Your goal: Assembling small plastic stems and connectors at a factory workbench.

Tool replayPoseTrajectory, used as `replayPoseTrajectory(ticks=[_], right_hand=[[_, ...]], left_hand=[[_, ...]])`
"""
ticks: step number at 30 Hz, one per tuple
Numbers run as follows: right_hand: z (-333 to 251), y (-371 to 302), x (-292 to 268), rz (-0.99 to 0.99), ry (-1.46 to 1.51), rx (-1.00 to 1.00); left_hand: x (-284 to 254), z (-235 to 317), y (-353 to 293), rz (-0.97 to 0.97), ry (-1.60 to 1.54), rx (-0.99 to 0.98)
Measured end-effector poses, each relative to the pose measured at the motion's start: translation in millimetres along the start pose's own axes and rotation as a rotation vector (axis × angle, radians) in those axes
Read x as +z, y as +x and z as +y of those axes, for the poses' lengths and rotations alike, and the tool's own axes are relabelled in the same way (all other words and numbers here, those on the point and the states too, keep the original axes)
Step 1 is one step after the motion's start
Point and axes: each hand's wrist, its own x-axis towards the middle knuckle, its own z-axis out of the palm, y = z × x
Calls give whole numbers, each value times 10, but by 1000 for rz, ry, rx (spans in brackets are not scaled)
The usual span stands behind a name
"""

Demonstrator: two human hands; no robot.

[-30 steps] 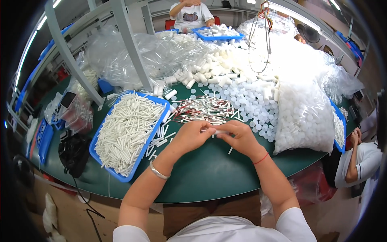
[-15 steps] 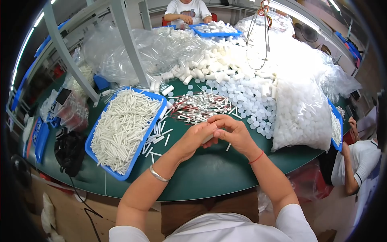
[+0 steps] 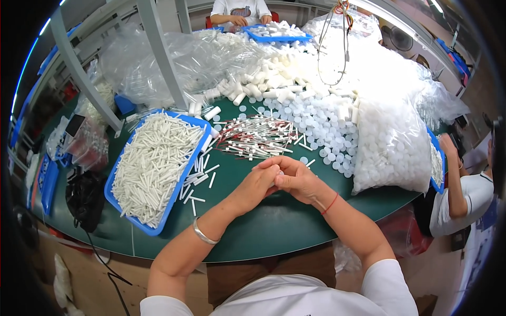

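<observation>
Close together above the green table, my left hand (image 3: 255,188) and my right hand (image 3: 298,181) are both closed on a small white piece. Only a sliver of it shows between the fingers, so its shape is hidden. The fingers of my right hand arch over those of my left, with the right thumb pressed in at the middle. Just beyond them lies a heap of thin white sticks with red wires (image 3: 258,138). Translucent white discs (image 3: 329,139) spread out to the right of that heap. Loose white sticks (image 3: 199,179) lie left of my hands.
A blue tray (image 3: 154,230) full of white sticks is at left. White foam-like cylinders (image 3: 263,79) pile up behind, beside clear plastic bags (image 3: 153,63). A bulging bag of discs (image 3: 392,152) stands right. Grey posts (image 3: 161,52) rise at left. Other people sit across and at right.
The view has shifted slightly, and my hands have drawn tighter together, covering more of the white piece. At right, the co-worker's arm has risen.
</observation>
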Motion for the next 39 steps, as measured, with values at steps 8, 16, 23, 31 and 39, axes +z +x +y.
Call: replayPoseTrajectory(ticks=[8, 16, 23, 31, 39], right_hand=[[-33, 13, 34, 23, 178, 62], [-35, 14, 72, 81, 147, 46], [-104, 47, 51, 203, -141, -79], [-203, -101, 315, 123, -1221, -345], [-381, -1431, 428, 437, -1334, -412]], left_hand=[[27, -29, 29, 1, -350, -90], [41, -58, 9, -6, -353, -115], [-69, -33, 109, 19, -503, -119], [-115, -215, 84, -125, -693, -80], [119, -303, 92, 105, 243, -23]])
